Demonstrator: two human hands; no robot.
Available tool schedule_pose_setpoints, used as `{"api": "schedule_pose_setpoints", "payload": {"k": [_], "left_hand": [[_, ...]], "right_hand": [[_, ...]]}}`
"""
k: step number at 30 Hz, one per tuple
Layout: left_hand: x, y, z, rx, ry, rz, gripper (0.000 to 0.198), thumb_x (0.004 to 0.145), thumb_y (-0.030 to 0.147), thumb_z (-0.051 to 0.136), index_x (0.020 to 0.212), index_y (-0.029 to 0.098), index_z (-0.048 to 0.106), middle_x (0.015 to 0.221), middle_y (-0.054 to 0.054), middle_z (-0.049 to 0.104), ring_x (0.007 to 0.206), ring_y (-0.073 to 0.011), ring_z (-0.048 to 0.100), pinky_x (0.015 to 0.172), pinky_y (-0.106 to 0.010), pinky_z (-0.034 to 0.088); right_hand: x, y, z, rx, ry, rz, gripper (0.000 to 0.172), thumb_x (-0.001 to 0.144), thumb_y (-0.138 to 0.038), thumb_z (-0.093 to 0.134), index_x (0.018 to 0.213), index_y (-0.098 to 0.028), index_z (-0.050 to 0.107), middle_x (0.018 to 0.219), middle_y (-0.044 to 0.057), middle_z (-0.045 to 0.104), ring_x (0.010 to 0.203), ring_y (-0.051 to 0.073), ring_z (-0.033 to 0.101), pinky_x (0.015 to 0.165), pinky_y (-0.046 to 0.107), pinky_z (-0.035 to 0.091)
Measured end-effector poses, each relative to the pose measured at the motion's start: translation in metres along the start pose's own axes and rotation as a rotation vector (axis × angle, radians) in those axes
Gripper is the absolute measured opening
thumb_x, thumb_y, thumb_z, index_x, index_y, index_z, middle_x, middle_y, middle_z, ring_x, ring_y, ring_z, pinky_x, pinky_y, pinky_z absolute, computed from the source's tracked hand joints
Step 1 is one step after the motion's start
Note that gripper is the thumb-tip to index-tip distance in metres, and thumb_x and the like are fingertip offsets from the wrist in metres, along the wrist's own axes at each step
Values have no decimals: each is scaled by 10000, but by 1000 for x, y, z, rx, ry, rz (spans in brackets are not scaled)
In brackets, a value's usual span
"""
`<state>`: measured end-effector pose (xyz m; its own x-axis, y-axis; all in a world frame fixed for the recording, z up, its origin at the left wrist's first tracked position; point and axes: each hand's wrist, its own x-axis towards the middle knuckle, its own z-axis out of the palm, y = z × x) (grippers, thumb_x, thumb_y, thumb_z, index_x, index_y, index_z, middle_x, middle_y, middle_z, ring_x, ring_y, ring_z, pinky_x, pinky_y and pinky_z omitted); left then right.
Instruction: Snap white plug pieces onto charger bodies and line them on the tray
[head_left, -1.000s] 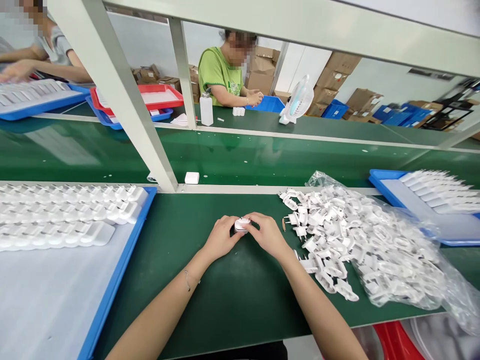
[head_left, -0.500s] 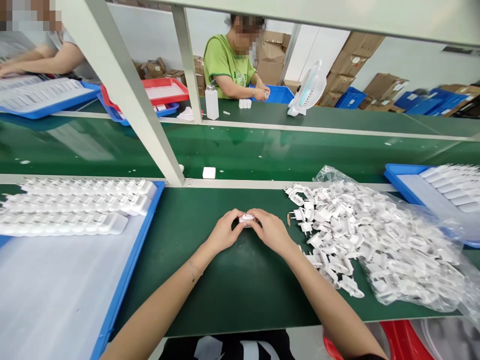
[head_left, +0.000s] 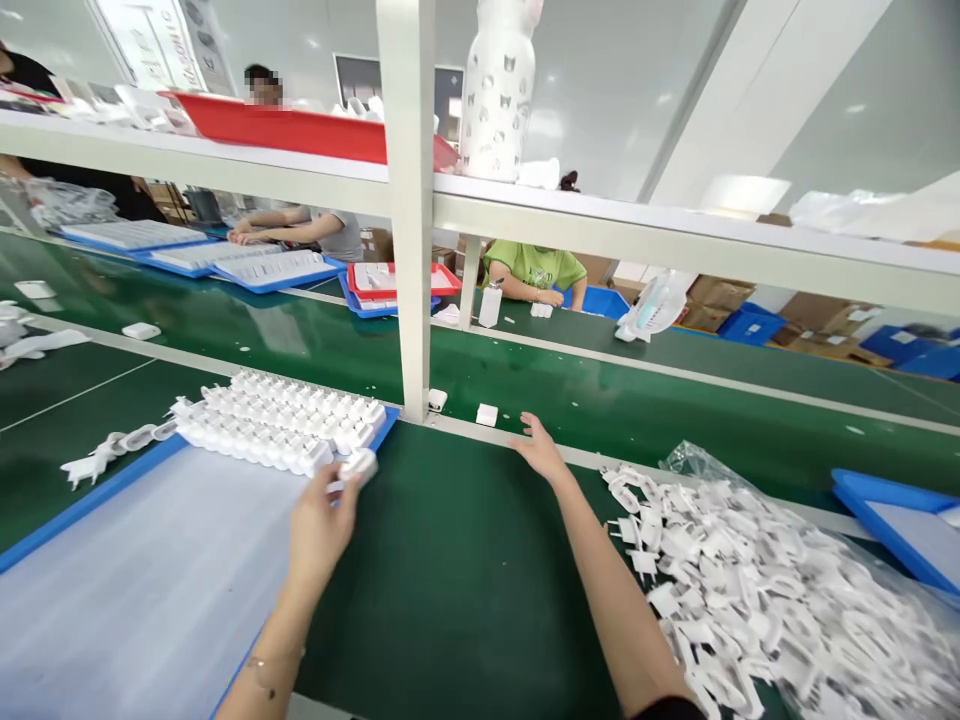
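Note:
My left hand (head_left: 324, 525) pinches a white plug charger (head_left: 358, 466) at the right edge of a blue tray (head_left: 217, 700). Rows of similar white chargers (head_left: 262, 425), pins up, fill the far part of this tray, just beyond the hand. Over the far edge of the green bench, my right hand (head_left: 541, 450) is stretched out with fingers apart and nothing in them. Closest to it is a white block-shaped piece (head_left: 487, 414) on the bench's far edge strip, not touched. A second white piece (head_left: 437, 400) sits beside the post.
To the right, a heap of white plug shells (head_left: 712, 560) spills from a clear plastic bag (head_left: 694, 460). Another blue tray (head_left: 892, 520) stands beyond it. A cream post (head_left: 409, 200) and overhead shelf (head_left: 675, 225) frame the front. Co-workers sit across the green belt (head_left: 615, 380).
My hands have parted: the left carried the charger left to the tray, and the right let go and reached forward, opening. The view has tilted up and swung left.

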<state>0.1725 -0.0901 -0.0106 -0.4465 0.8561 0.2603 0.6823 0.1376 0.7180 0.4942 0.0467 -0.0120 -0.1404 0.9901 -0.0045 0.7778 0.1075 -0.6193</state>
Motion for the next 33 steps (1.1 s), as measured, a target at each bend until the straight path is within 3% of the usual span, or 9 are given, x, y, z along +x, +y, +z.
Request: {"api": "schedule_pose_setpoints", "payload": {"k": [4, 10, 15, 18, 20, 23, 27, 29, 33], "left_hand": [[26, -35, -16, 185, 145, -175, 326, 779, 447, 459, 923, 163, 528, 921, -117, 599, 948, -299, 581, 757, -363, 468], [40, -39, -4, 169, 37, -336, 342, 817, 433, 426, 992, 144, 480, 842, -104, 593, 832, -299, 608, 644, -356, 454], [40, -36, -2, 125, 118, -364, 438, 818, 514, 453, 1041, 137, 432, 878, -115, 583, 857, -310, 600, 657, -383, 469], [29, -19, 7, 212, 322, -183, 515, 787, 551, 498, 1085, 137, 428, 973, -126, 545, 951, -310, 564, 753, -404, 475], [24, 4, 25, 183, 295, 77, 470, 817, 521, 484, 1103, 150, 434, 985, -109, 534, 961, -270, 556, 817, -375, 467], [36, 48, 74, 93, -9, 409, 434, 856, 456, 455, 1171, 161, 417, 1083, -117, 516, 1007, -239, 543, 851, -334, 459], [79, 100, 147, 240, -221, 440, 590, 830, 458, 469, 1318, 158, 328, 1299, -177, 389, 1115, -324, 485, 876, -415, 428], [98, 118, 173, 327, -300, 424, 596, 818, 465, 468, 1309, 147, 354, 1277, -197, 406, 1080, -351, 499, 841, -429, 428], [115, 135, 193, 355, -444, 503, 353, 833, 332, 403, 1086, 116, 519, 1034, -170, 538, 975, -305, 543, 799, -380, 431]], "right_hand": [[37, -21, 26, -156, 50, 45, 681, 869, -470, 430, 1418, -124, 220, 1413, 207, 328, 1276, 327, 346, 903, 430, 423], [53, -37, 31, -253, 25, 3, 485, 819, -228, 491, 1292, -139, 428, 1310, 183, 437, 1188, 308, 430, 897, 380, 411], [27, -22, 20, -80, 61, -31, 384, 843, -275, 442, 1202, -138, 428, 1208, 153, 503, 1048, 236, 540, 828, 326, 445], [-9, -11, 23, 30, 9, -66, 318, 791, -294, 522, 1084, -187, 459, 975, 47, 601, 855, 193, 595, 721, 297, 473], [-37, -5, 27, 102, -24, -89, 317, 723, -296, 609, 999, -211, 479, 889, 6, 601, 807, 189, 589, 706, 302, 473], [-75, -2, 28, 127, -65, -94, 386, 634, -314, 711, 944, -221, 501, 959, 24, 581, 933, 224, 551, 788, 347, 451], [-107, -10, -2, -3, -145, -144, 627, 635, -412, 743, 1171, -231, 471, 1280, 104, 469, 1213, 303, 386, 960, 463, 343], [-116, -11, -34, 18, -56, -190, 710, 707, -464, 687, 1306, -239, 379, 1377, 117, 388, 1293, 293, 301, 1023, 458, 287], [-135, 9, -107, 184, 360, -65, 435, 904, -440, 419, 1302, -268, 375, 1322, 83, 452, 1206, 209, 431, 945, 365, 401]]}}
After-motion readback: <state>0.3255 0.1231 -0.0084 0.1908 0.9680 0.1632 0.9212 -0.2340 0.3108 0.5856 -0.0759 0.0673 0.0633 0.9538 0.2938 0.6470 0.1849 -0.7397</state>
